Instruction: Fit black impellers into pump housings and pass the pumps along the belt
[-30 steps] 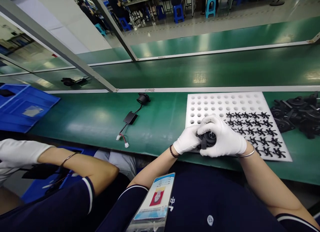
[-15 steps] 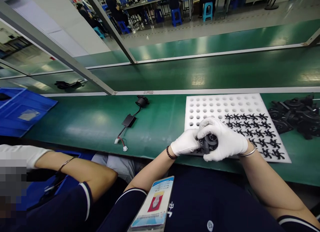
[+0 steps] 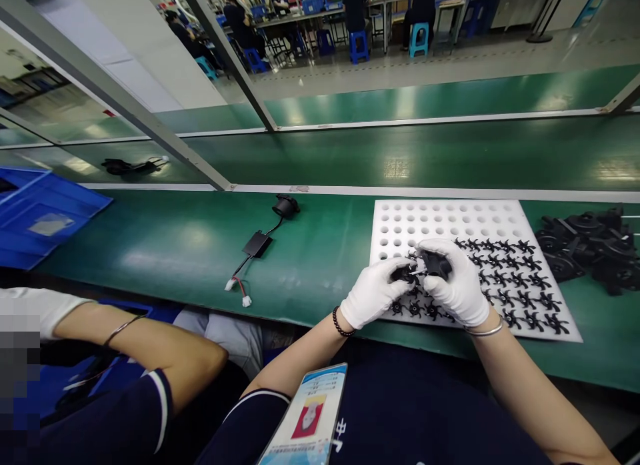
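My right hand [image 3: 460, 288], in a white glove, is closed on a black plastic housing [image 3: 437, 265] held tilted above the white foam tray [image 3: 447, 218]. My left hand [image 3: 376, 293], gloved too, pinches a small black part [image 3: 401, 273] just left of the housing. Something thin and pale shows between the two pieces; its kind is too small to tell. Black fan impellers [image 3: 517, 280] stand in rows in the tray, right of and below my hands. Bare round holes fill the tray's far rows.
Black plastic housings [image 3: 590, 248] lie piled right of the tray. To the left lies a black blower unit [image 3: 285, 206] wired to a black box [image 3: 257, 243]. A blue bin [image 3: 50, 215] stands far left, near a co-worker's arm [image 3: 150, 335]. A metal frame post [image 3: 150, 128] crosses the bench.
My hands were together around the black housing. Now they have moved apart a little, the housing is turned in my right hand, and a small black part shows in my left fingers.
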The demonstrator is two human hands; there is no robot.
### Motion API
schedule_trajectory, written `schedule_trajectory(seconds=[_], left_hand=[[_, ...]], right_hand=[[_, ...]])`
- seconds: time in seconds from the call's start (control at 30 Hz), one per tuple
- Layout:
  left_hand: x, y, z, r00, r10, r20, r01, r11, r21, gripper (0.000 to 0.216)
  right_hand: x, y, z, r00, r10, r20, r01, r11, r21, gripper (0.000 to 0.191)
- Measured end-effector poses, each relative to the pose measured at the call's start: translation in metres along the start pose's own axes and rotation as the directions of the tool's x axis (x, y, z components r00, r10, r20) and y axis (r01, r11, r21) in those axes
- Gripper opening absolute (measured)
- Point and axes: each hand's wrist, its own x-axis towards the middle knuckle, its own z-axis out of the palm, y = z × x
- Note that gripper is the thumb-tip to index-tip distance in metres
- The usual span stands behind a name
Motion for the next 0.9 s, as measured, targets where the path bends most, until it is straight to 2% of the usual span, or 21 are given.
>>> schedule_trajectory(seconds=[0.1,0.2,0.27,0.37,0.5,0.6,0.7,0.8,0.9], left_hand=[[-0.002,0.000,-0.001,0.998,-0.028,-0.059,0.028,1.000,0.009,0.036],[-0.003,0.001,-0.003,0.999,-0.013,-0.035,0.013,1.000,-0.014,0.033],[-0.003,0.000,-0.002,1.000,0.010,-0.007,-0.011,0.994,-0.110,0.032],[-0.002,-0.002,0.003,0.998,0.058,-0.008,-0.057,0.952,-0.301,0.029],[-0.002,-0.005,0.008,0.994,0.081,-0.072,-0.102,0.925,-0.367,0.027],[-0.002,-0.006,0.010,0.990,0.076,-0.117,-0.110,0.943,-0.314,0.027],[-0.002,-0.007,0.012,0.989,0.034,-0.144,-0.067,0.971,-0.229,0.027],[-0.001,-0.010,0.013,0.991,-0.011,-0.133,-0.021,0.971,-0.240,0.026],[0.001,-0.015,0.012,0.998,-0.021,-0.057,0.004,0.962,-0.274,0.027]], right_hand=[[0.004,-0.002,-0.003,0.978,-0.209,0.012,0.209,0.974,-0.086,0.060],[0.006,-0.004,-0.005,0.931,-0.366,0.016,0.365,0.925,-0.109,0.059],[0.005,-0.007,-0.005,0.894,-0.448,-0.005,0.445,0.889,-0.111,0.062],[0.003,-0.015,-0.006,0.862,-0.508,-0.010,0.500,0.852,-0.156,0.066],[0.004,-0.022,-0.007,0.875,-0.484,0.013,0.480,0.864,-0.151,0.064],[0.004,-0.024,-0.006,0.895,-0.447,0.000,0.442,0.884,-0.155,0.060],[0.004,-0.026,-0.004,0.935,-0.354,0.018,0.350,0.913,-0.209,0.057],[0.005,-0.029,-0.001,0.963,-0.263,0.063,0.270,0.919,-0.286,0.051],[0.007,-0.031,-0.001,0.969,-0.232,0.089,0.248,0.924,-0.292,0.046]])
